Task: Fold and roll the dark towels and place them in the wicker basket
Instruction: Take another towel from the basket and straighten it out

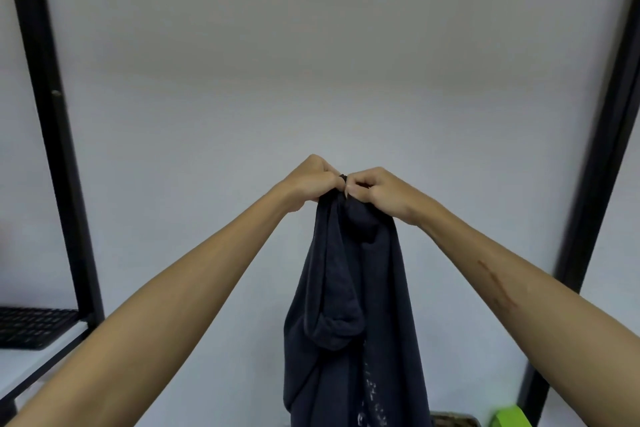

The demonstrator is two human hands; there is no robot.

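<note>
Dark towel (349, 305) hangs bunched; left hand (311, 184), right hand (377, 194) pinch top edge.

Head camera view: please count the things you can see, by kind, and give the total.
Dark towel, held up by both hands: 1
Hands, left hand and right hand: 2
Black keyboard: 1
Green object, cut off at the edge: 1
Total: 5
</note>
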